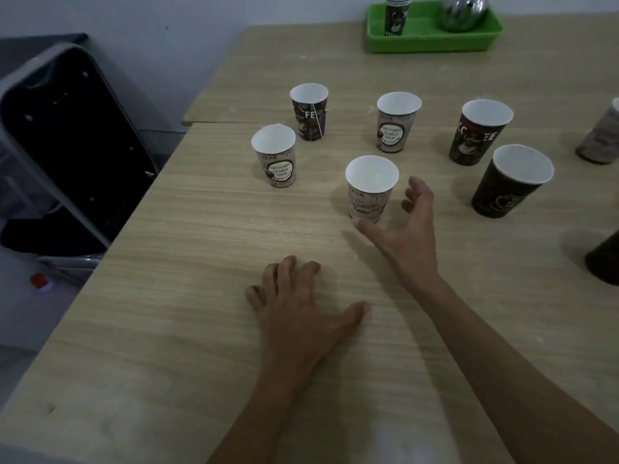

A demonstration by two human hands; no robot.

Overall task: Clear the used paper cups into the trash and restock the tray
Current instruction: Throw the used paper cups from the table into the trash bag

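The nearest white-lined paper cup with pale printed lettering (370,192) stands upright on the light wood-grain table (201,296), mouth up, its long axis vertical. The right hand (407,229) reaches in from the lower right, forearm stretched over the tabletop, and sits just beside the cup on its right. It is spread wide: the thumb (363,227) points left at the cup's foot, though contact there cannot be told, while the fingers (417,192) curve apart from the cup wall and hold nothing.

The left hand (298,303) lies palm down on the table nearer the body, knuckles bent, fingertips on the wood, thumb splayed right, gripping nothing.

Behind, 5 more printed paper cups (275,159) stand upright, well apart. At the far edge a green plastic tray (428,45) carries a stack of dark cups (397,15) and a shiny metal pot (464,11). A black trash bin with a grey frame (67,145) stands left of the table.
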